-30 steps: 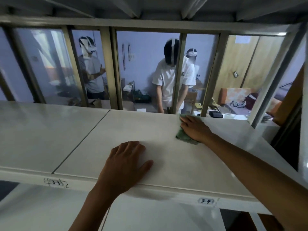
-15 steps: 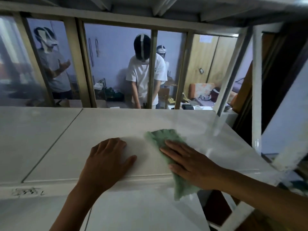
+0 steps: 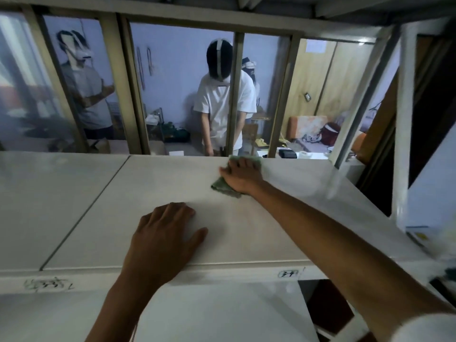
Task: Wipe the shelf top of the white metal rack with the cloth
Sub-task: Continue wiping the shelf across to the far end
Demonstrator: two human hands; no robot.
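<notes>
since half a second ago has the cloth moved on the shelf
Yes. The green cloth went from the shelf top's front edge to its back edge, under the right hand.

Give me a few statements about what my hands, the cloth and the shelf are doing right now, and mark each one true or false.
1. The right hand presses the green cloth near the far edge of the shelf top. True.
2. The left hand holds a spray bottle. False: it lies flat on the shelf top near the front edge, holding nothing.
3. The cloth is blue and hangs over the front edge. False: it is green and lies on the shelf top under the right hand, near the back edge.
4. A seam divides the shelf top into two panels, and both hands are on the right panel. True.
5. A handwritten label sits on the shelf's front edge. True.
</notes>
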